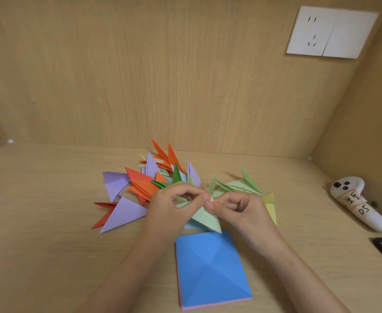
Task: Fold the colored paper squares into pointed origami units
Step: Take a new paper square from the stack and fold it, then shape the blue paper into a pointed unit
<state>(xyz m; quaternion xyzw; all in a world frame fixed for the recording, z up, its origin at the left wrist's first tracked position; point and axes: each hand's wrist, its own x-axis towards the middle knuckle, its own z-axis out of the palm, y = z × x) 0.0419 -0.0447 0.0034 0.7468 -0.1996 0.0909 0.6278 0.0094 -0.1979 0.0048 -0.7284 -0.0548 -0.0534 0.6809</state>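
Two hands on pale green unit, tip seemingly down-right.

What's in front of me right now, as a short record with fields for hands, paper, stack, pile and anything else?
left hand: pinches green paper
right hand: pinches green paper
green paper: pale, part folded, pointed
stack: flat squares, blue on top, creased, nearest the person
pile: folded units in orange, purple, green, red; behind the hands
controller: white, at right
socket: on back wall
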